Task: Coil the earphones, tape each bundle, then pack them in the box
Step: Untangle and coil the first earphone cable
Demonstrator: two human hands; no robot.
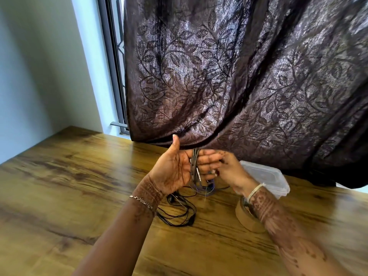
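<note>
My left hand (175, 168) is held up palm toward me, fingers straight and thumb raised. A grey earphone cable (194, 166) is coiled in several loops around those fingers, its metal plug lying against the loops. My right hand (229, 168) sits just right of the coil, its fingertips pinching the cable there. A loose black earphone (179, 212) lies tangled on the wooden table (79, 196) under my left wrist. A purple-blue cable (207, 189) lies below the hands. The brown tape roll (249, 218) stands under my right wrist. The clear plastic box (266, 176) sits behind it.
A dark leaf-patterned curtain (239, 76) hangs over the table's far edge just behind my hands and the box. A white wall (39, 76) and a window frame (115, 76) stand at the left.
</note>
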